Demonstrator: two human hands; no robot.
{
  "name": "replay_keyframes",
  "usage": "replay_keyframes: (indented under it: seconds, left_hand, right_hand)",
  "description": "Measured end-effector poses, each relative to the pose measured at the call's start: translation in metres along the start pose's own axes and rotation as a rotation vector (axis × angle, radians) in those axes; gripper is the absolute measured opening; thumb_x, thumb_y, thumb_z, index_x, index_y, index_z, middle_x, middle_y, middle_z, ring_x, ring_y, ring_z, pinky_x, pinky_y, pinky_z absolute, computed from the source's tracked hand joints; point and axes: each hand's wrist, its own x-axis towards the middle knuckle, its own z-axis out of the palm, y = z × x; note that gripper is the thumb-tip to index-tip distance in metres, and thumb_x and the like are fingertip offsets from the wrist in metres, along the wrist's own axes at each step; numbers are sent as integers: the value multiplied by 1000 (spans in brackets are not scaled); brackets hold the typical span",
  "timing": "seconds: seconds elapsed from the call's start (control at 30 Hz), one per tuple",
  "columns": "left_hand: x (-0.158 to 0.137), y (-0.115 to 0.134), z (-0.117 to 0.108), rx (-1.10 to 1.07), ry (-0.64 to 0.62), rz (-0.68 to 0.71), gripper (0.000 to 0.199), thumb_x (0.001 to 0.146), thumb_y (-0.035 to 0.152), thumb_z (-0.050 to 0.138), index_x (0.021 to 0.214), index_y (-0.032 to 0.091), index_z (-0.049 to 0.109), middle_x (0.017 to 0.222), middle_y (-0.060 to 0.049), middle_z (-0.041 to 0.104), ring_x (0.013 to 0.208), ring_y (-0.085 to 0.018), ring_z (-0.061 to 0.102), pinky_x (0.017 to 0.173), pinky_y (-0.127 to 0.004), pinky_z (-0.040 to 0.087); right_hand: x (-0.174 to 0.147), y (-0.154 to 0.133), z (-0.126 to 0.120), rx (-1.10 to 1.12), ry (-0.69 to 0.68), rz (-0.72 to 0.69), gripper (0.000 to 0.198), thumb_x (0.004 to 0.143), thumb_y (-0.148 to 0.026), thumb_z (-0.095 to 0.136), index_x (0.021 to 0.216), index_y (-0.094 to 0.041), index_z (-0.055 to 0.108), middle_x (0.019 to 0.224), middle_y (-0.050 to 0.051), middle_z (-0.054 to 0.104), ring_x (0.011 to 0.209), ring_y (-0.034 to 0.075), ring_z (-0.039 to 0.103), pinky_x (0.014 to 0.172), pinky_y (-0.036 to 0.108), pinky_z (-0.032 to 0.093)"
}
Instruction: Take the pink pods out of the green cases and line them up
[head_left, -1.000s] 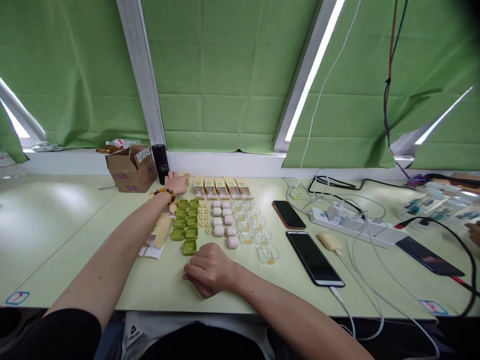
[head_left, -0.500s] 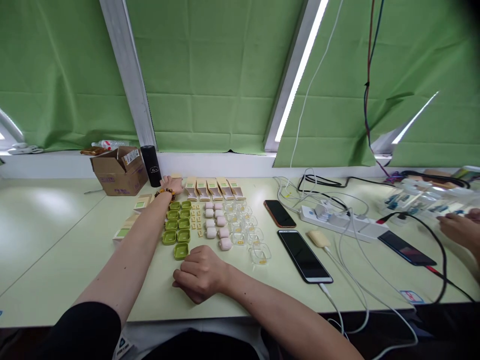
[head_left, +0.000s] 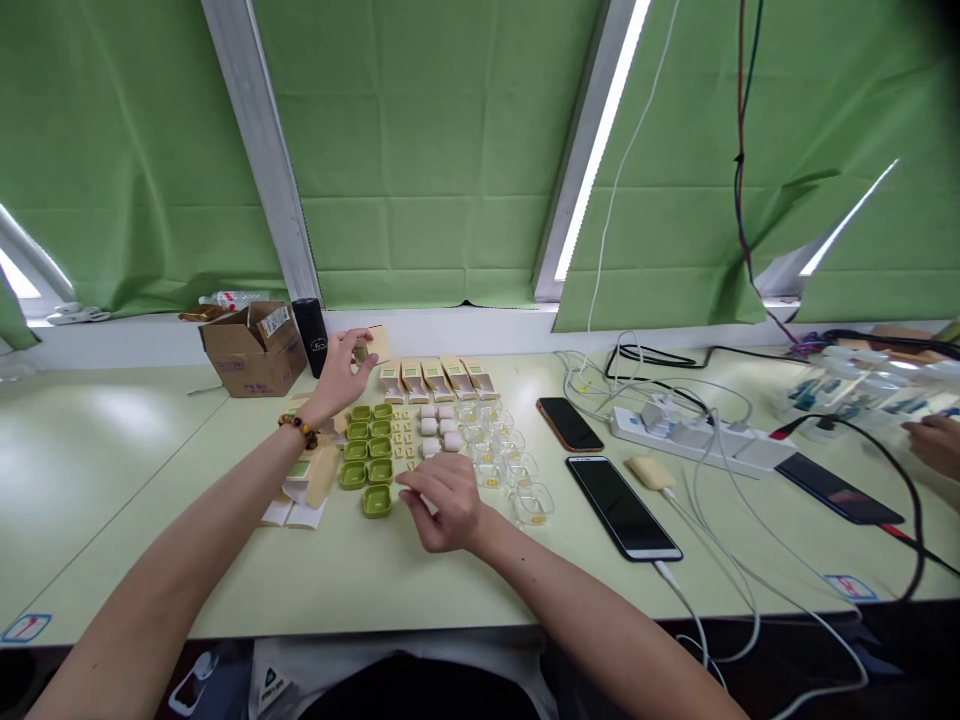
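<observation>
The head view looks down over a pale green table [head_left: 112, 450] set against a window hung with green curtains [head_left: 420, 150].

The person's left hand [head_left: 341, 370] is raised just above the far part of the table, its fingers closed around a small tan carton [head_left: 373, 345] held up near a black cylinder [head_left: 310, 335]. A beaded bracelet [head_left: 298, 428] sits on that wrist. To the right of the carton, a row of like cartons [head_left: 439, 378] lies along the far edge of the laid-out parts.

The right hand [head_left: 444, 503] rests low over the near end of the pink cases [head_left: 437, 426], which lie in two short columns. Its fingers are curled downward and loosely bent; whether they pinch anything cannot be told, as the hand hides what lies beneath. Just left of it are green trays [head_left: 371, 448] in two columns, with one more green tray at the near end, beside the fingertips. Just right of it are clear plastic shells [head_left: 510, 465] in a slanting band.

A cardboard box [head_left: 251, 350] stands open at the far left. Two phones [head_left: 622, 505] lie face up right of the shells, near a white power strip [head_left: 697, 440] with tangled cables. At the far right edge another person's hand [head_left: 934, 440] touches the table.
</observation>
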Motion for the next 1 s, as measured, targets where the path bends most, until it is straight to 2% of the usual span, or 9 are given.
replay_keyframes:
  seconds: [0.07, 0.13, 0.23, 0.3, 0.4, 0.5, 0.63, 0.83, 1.0]
  left_hand:
    - [-27, 24, -9, -147, 48, 91, 29, 104, 36, 57, 131, 26, 56, 135, -12, 52, 111, -22, 59, 103, -40, 56]
    - [-57, 46, -14, -255, 38, 128, 31, 105, 38, 57, 134, 28, 56, 139, -11, 53, 120, -22, 59, 104, -38, 56]
    - [-95, 73, -14, -432, -42, 85, 55, 104, 39, 63, 154, 35, 42, 148, -11, 53, 126, -23, 61, 106, -39, 57]
    - [-113, 84, -11, -572, -67, 36, 70, 101, 38, 69, 160, 37, 32, 148, -11, 53, 128, -24, 62, 110, -41, 56]
    - [-125, 87, -4, -875, -146, -81, 77, 97, 38, 76, 159, 36, 29, 146, -12, 57, 128, -24, 64, 108, -38, 58]
    - [-129, 78, 3, -1189, -255, -238, 68, 96, 39, 79, 150, 31, 38, 141, -11, 64, 118, -21, 70, 91, -28, 60]
    - [-133, 62, 12, -1429, -287, -448, 58, 92, 33, 84, 137, 27, 48, 127, -8, 73, 102, -17, 75, 82, -23, 59]
    - [-142, 60, 17, -1484, -313, -551, 46, 96, 28, 79, 135, 23, 55, 132, -12, 74, 117, -27, 76, 97, -38, 61]
    - [-142, 62, 18, -1376, -204, -615, 45, 85, 28, 89, 122, 20, 64, 128, -11, 75, 112, -24, 75, 80, -26, 59]
  right_hand:
    - [3, 3, 1, 65, 78, 157, 18, 96, -18, 61, 112, -21, 68, 79, 4, 71, 66, 18, 64, 62, 33, 48]
    - [5, 7, 4, 120, 125, 369, 29, 95, -19, 63, 123, -23, 65, 89, 5, 71, 76, 20, 66, 65, 32, 52]
    - [4, 14, 10, 225, 159, 668, 54, 88, -20, 69, 140, -25, 54, 115, 10, 68, 95, 22, 67, 69, 30, 57]
    - [2, 20, 14, 326, 150, 768, 69, 84, -21, 73, 147, -26, 46, 129, 12, 65, 107, 23, 66, 77, 32, 60]
    - [0, 24, 16, 476, 130, 772, 81, 82, -25, 81, 152, -30, 40, 145, 12, 60, 125, 27, 63, 94, 40, 61]
    - [1, 23, 15, 544, 126, 731, 76, 82, -26, 83, 148, -33, 46, 150, 10, 57, 133, 29, 61, 109, 47, 55]
    - [4, 18, 11, 518, 131, 702, 69, 83, -28, 84, 144, -32, 51, 146, 10, 60, 130, 29, 63, 111, 49, 54]
    - [5, 14, 10, 527, 101, 659, 68, 88, -27, 80, 147, -31, 48, 151, 12, 58, 137, 29, 62, 118, 52, 53]
    - [4, 14, 11, 562, 79, 605, 69, 90, -28, 80, 148, -31, 44, 161, 15, 54, 147, 30, 58, 124, 55, 49]
